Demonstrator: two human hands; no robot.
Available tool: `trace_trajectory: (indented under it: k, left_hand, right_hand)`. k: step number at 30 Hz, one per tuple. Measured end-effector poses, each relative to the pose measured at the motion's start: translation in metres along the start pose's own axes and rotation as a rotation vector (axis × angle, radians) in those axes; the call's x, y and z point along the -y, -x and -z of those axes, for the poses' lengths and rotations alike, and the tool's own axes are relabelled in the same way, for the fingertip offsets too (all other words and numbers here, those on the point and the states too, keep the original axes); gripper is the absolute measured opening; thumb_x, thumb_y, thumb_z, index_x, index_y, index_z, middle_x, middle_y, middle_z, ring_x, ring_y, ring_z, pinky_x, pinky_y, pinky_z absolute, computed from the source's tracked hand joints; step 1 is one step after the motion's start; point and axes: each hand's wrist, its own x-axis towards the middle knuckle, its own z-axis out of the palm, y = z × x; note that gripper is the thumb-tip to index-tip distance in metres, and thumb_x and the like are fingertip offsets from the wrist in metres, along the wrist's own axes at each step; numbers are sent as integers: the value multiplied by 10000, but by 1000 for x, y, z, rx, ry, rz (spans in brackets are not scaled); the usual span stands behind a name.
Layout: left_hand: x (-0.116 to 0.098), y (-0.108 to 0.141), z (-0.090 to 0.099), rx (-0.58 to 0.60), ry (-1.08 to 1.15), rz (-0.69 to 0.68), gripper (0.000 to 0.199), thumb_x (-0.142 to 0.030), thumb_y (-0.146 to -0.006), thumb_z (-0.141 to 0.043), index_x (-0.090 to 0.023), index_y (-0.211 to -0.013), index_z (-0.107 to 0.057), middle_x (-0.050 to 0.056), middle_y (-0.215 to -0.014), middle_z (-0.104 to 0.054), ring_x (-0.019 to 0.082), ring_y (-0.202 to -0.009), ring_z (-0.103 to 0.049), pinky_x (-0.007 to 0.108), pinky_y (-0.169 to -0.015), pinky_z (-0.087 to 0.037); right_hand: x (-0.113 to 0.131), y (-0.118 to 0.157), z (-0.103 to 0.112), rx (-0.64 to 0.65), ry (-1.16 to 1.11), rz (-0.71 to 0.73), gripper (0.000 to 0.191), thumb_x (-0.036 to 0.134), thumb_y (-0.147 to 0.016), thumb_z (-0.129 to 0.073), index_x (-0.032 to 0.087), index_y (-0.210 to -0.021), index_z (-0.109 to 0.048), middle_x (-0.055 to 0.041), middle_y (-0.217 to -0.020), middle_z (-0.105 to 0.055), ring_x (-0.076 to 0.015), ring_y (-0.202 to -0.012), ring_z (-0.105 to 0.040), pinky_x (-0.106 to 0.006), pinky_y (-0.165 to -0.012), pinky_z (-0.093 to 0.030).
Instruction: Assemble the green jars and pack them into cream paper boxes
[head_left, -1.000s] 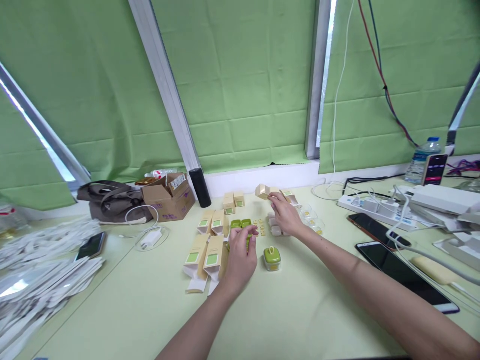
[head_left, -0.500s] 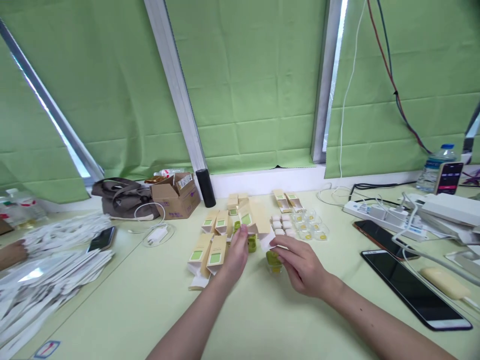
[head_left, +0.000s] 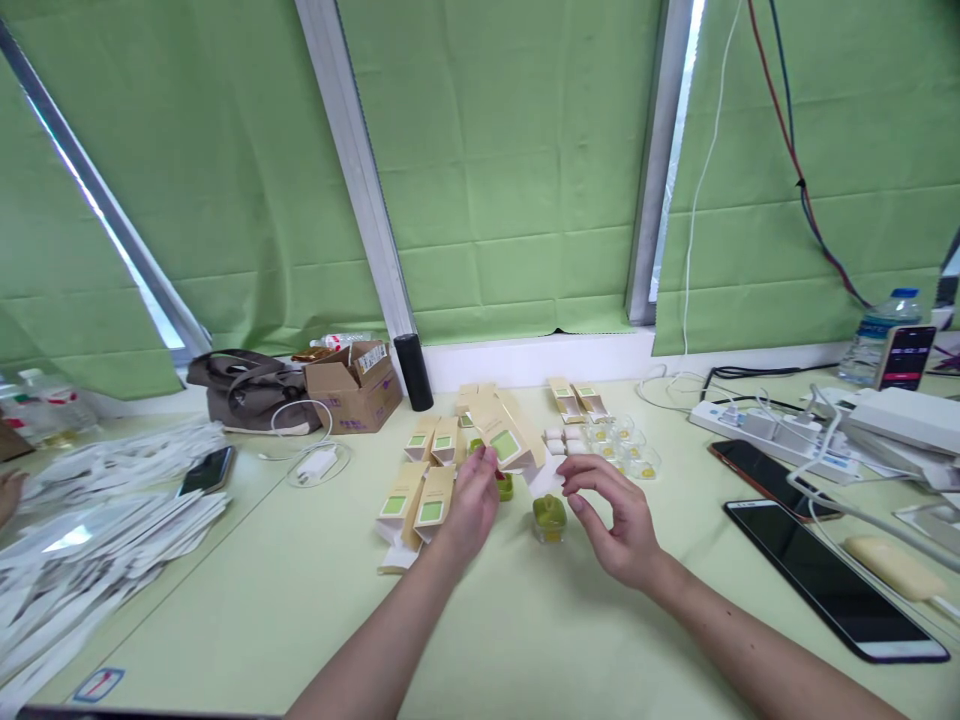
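Note:
My left hand (head_left: 474, 505) is closed around a small cream carton (head_left: 502, 435) with a green square on its face, tilted, its white end flap (head_left: 545, 477) pointing right. My right hand (head_left: 619, 515) is curved beside that flap, thumb and fingers apart, fingertips at or near its edge; contact is hard to tell. Below them stands a clear cup with a green top (head_left: 550, 518). Another green piece (head_left: 505, 487) sits partly hidden behind my left hand. Similar cartons (head_left: 433, 505) lie to the left, several with flaps open.
White round pieces (head_left: 555, 440) and clear cups with yellow bits (head_left: 622, 447) lie behind my right hand. Phones (head_left: 832, 575) and a power strip (head_left: 772, 440) are at right. White strips (head_left: 112, 560), a cardboard box (head_left: 360, 390) and a bag (head_left: 255, 390) are at left.
The carton in my left hand has tilted, its green square turning toward me. My right hand has risen off the green-topped cup to the carton's flap, thumb and fingers spreading.

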Motion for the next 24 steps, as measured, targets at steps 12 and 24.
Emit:
trace_trajectory:
  k: [12, 24]
  left_hand:
    - [-4, 14, -14, 95, -506, -182, 702, -663, -775, -822, -206, -1270, -623, 142, -1240, -684, 309, -1215, -621, 440, -1056, -492]
    - [-5, 22, -8, 173, -1103, -930, 527, -66, -855, -699, -324, -1288, -547, 98, -1433, -626, 308, -1333, -441, 511, -1072, -405]
  right_hand:
    - [2, -8, 3, 85, -33, -244, 556, 473, -1006, -630, 347, -1523, -470, -111, -1462, -573, -313, -1321, -556, -484, -1036, -539]
    - [-1, -12, 12, 24, 230, 158, 471, 164, -892, -652, 317, -1329, -564, -129, -1288, -534, -356, -1234, -534, -567, -1000, -504]
